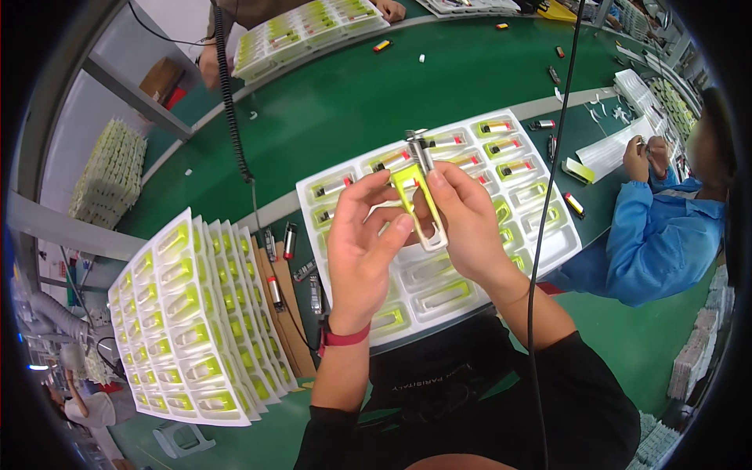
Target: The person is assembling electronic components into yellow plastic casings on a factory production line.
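Through the head view I watch a long, narrow frame [427, 223], yellow-green at its upper end and paler at its lower end, open along its middle and tilted; it is held up over the middle of a white tray [565, 244] lying at the table's [329, 102] near edge. I see the left hand [360, 251] closed on the frame's left side, thumb and fingertips against it, while the right hand [468, 223] pinches a silver-and-black metal piece [421, 149] at its upper end; I cannot tell whether its hidden fingers hold the frame too. Loose silver-and-red pieces [291, 240] lie beside the tray's left edge, near leaning trays [210, 313]. A black cord [540, 243] hangs across my view of the tray's right side; beyond the right edge sits a co-worker's blue sleeve [658, 247].
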`<control>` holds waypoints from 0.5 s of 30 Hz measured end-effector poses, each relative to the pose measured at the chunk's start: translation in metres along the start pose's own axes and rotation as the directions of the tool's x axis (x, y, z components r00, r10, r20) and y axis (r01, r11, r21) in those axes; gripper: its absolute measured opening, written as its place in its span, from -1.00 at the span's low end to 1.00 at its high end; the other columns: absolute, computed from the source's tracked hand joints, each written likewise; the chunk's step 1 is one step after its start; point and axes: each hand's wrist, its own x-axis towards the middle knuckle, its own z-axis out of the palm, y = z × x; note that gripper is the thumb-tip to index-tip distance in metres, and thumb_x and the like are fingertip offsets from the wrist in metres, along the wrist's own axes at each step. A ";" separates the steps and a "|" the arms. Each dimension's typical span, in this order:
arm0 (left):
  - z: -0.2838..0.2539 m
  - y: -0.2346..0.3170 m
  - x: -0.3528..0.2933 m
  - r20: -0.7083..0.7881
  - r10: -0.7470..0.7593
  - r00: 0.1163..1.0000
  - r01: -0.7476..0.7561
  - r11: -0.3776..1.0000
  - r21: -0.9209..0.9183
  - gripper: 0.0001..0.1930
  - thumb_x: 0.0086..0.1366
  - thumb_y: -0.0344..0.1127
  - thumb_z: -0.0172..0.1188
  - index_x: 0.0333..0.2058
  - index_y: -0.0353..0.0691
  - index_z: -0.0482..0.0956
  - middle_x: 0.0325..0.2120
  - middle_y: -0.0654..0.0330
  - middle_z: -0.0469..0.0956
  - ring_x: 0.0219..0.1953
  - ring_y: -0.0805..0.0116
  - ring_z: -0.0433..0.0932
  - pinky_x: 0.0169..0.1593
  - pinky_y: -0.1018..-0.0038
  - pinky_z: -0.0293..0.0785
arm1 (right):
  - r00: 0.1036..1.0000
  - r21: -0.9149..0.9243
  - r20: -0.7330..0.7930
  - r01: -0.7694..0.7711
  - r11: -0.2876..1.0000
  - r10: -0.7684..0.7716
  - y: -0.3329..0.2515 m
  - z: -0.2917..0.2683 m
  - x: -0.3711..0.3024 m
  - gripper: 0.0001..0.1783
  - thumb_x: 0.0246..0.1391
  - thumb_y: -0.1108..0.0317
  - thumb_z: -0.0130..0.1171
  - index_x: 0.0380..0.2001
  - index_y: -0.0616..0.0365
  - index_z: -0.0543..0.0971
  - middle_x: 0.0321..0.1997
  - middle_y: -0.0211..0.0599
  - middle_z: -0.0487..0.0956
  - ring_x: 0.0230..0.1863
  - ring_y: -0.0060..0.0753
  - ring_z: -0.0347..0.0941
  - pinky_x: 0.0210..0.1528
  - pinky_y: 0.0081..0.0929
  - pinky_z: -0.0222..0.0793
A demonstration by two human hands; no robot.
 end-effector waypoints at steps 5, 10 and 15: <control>0.000 -0.010 -0.001 0.048 -0.096 0.994 0.097 0.995 -0.029 -0.37 0.22 -0.54 0.20 0.27 -0.30 0.22 -0.08 0.13 0.41 -0.15 0.46 0.51 -0.12 0.48 0.56 | 0.996 -0.107 -0.084 0.018 0.994 -0.027 0.003 -0.006 0.001 -0.76 0.36 0.28 -0.05 -0.16 0.25 0.47 -0.41 -0.44 0.51 -0.46 -0.71 0.37 -0.43 -0.68 0.31; -0.009 -0.016 0.007 0.026 -0.145 0.989 0.131 0.948 0.289 -0.38 0.24 -0.54 0.20 0.27 -0.35 0.22 -0.11 0.12 0.44 -0.17 0.43 0.53 -0.13 0.46 0.57 | 0.933 -0.673 0.064 0.302 0.675 -0.354 0.001 -0.021 0.005 -0.76 0.23 0.40 0.09 -0.08 0.28 0.46 -0.36 -0.26 0.55 -0.46 -0.43 0.46 -0.38 -0.50 0.38; -0.014 -0.027 0.025 -0.007 -0.212 0.977 0.209 0.956 0.208 -0.54 0.23 -0.57 0.19 0.11 -0.42 0.33 -0.11 0.07 0.50 -0.20 0.39 0.57 -0.17 0.46 0.58 | 0.900 -0.701 0.273 0.429 0.570 -0.341 -0.012 -0.039 0.008 -0.68 0.12 0.44 0.21 -0.05 0.29 0.50 -0.29 -0.16 0.51 -0.40 -0.35 0.49 -0.34 -0.54 0.40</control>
